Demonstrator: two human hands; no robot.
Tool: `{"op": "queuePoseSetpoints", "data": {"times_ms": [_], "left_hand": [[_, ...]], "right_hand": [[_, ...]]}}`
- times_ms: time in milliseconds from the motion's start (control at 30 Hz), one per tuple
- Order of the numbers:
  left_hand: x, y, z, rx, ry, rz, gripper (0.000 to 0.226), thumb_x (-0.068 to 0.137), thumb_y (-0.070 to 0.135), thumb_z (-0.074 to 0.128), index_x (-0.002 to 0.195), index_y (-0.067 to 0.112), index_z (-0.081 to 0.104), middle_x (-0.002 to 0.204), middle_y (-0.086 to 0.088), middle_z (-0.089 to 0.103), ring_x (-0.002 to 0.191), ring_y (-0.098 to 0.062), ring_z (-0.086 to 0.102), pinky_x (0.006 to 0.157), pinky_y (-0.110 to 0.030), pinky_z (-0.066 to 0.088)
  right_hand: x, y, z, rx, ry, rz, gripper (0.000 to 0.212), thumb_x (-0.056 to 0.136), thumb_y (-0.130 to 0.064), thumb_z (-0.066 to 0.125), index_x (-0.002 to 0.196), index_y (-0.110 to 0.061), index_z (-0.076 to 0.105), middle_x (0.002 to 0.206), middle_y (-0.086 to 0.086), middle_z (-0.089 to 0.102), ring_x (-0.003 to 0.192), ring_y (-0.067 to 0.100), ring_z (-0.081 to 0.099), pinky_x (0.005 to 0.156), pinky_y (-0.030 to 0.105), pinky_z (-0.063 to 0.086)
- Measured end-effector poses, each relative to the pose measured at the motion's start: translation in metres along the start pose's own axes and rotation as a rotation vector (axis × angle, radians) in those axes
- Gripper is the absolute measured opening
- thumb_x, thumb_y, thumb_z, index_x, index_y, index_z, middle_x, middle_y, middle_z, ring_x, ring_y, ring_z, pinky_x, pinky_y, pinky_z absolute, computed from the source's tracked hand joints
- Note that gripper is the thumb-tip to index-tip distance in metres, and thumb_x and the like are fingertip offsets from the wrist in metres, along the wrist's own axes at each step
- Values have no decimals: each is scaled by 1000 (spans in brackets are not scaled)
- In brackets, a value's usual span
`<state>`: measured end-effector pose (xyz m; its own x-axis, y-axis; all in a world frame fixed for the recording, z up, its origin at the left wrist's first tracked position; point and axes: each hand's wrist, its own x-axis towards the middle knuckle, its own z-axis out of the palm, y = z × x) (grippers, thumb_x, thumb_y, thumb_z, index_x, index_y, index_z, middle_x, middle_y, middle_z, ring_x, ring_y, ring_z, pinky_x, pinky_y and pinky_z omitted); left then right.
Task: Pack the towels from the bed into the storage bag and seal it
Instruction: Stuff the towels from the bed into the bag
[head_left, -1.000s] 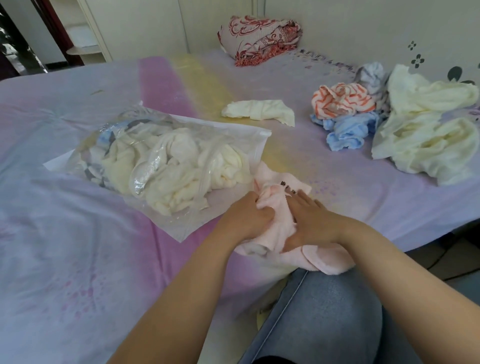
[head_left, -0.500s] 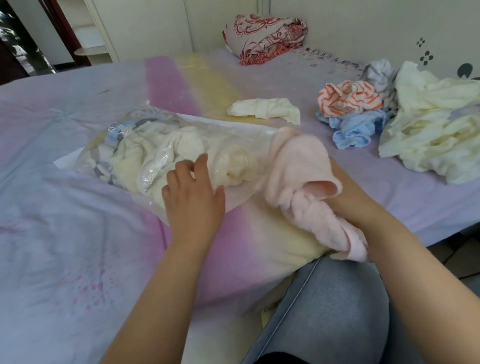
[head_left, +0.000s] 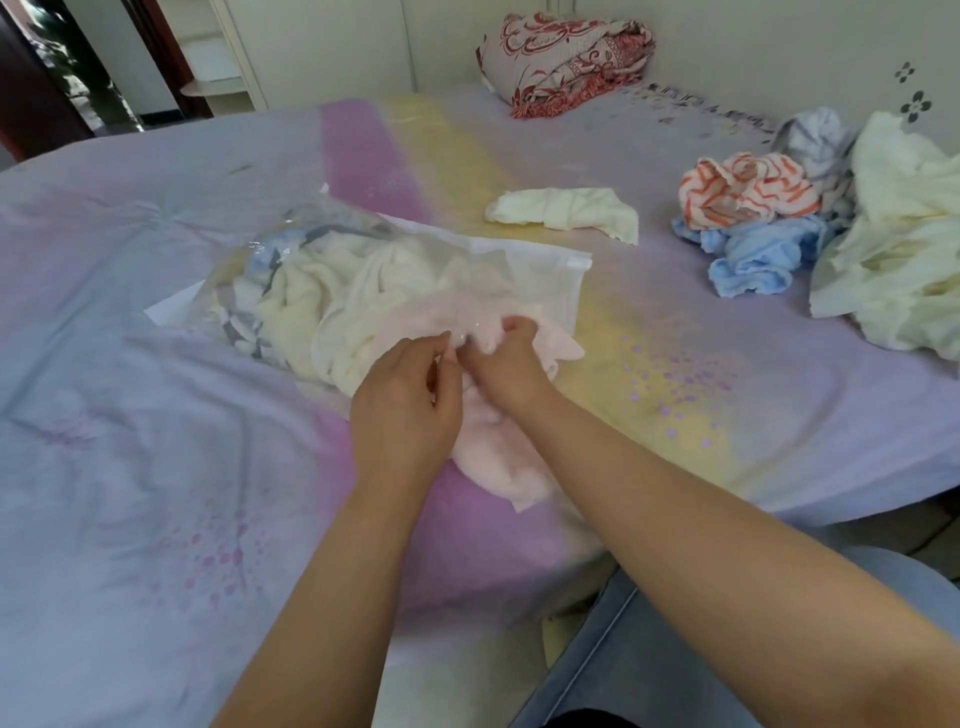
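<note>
We were partway through the packing. The clear storage bag (head_left: 395, 291) lay on the bed (head_left: 156, 467) in front of us, already bulging with cream and blue-grey towels, its mouth toward us and unsealed. A pink towel (head_left: 498, 467) was half in, its far end under the plastic and its near end trailing out onto the bed.

Our left hand (head_left: 405, 405) pinched the plastic edge of the bag's mouth, its grip narrow on the film. Our right hand (head_left: 506, 364) was closed on the pink towel at the opening, fingers bunched in the cloth, and we judged it was feeding the towel inward.

Plenty was left. A small cream towel (head_left: 566, 210) lay alone just beyond the bag. Well off to the right sat a heap: an orange-striped towel (head_left: 748, 189), a blue towel (head_left: 753, 257), a grey towel (head_left: 815, 140), and a big cream towel (head_left: 893, 260). All of that had to go in, if the bag would take it, and the seal was not yet started. A patterned blanket (head_left: 566, 62) rested at the far edge of the bed.
</note>
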<state>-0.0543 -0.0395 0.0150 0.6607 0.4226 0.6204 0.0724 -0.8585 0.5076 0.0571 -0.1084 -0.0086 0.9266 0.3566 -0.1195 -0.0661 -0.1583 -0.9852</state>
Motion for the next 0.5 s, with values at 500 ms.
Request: {"op": "queuePoseSetpoints", "data": {"times_ms": [500], "left_hand": [[1,-31,19,-309,-244,-36,33,98,22,41,105,3,68,147,15,46,148,-12,26,120,-51,20]], "right_hand": [[-31,51,-31,-1168,-46,-469,56,74,-49,57,110,-6,55,112,16,55,105,33,50,84,39,43]]}}
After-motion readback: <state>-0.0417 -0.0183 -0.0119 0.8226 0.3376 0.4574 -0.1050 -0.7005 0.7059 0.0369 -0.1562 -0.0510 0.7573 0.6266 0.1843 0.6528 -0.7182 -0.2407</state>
